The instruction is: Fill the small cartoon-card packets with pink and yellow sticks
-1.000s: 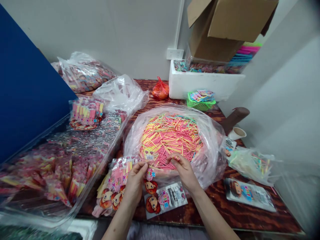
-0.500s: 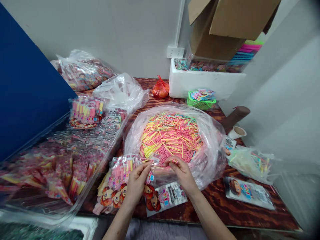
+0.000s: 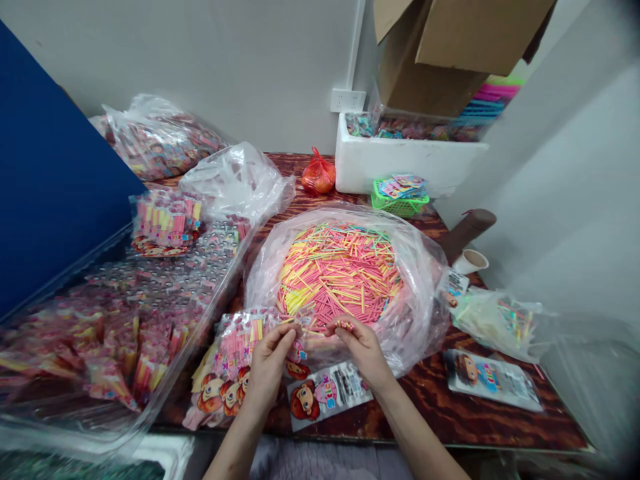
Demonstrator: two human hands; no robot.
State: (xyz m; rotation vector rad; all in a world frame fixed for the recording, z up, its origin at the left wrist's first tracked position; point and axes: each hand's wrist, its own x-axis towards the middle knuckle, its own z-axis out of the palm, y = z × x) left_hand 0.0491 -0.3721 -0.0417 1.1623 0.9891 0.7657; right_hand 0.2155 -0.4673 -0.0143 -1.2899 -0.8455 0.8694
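Observation:
A bundle of thin pink and yellow sticks (image 3: pixel 345 325) lies in my right hand (image 3: pixel 364 350), its fingers curled round them and the ends showing. My left hand (image 3: pixel 270 360) is closed in a pinch; what lies between thumb and fingers, if anything, is too small to make out. Both hands are at the near edge of a large clear plastic bag (image 3: pixel 420 267), full of loose pink, yellow and green sticks (image 3: pixel 345 273). Beside and partly behind my left hand lie filled printed packets (image 3: pixel 225 390). A flat printed pouch (image 3: pixel 330 393) rests on the table between my forearms.
At left, a clear tray (image 3: pixel 197 350) holds many filled packets. Plastic bags (image 3: pixel 240 177), a red bag of round fruit (image 3: pixel 319 175), a green basket (image 3: pixel 400 203) and a white foam box (image 3: pixel 410 160) stand behind. On the right are a paper cup (image 3: pixel 470 262) and another pouch (image 3: pixel 493 380).
The view has shifted slightly. My left hand has drawn a little away from the pouch below, showing more of its printed figure. My right hand still holds the sticks.

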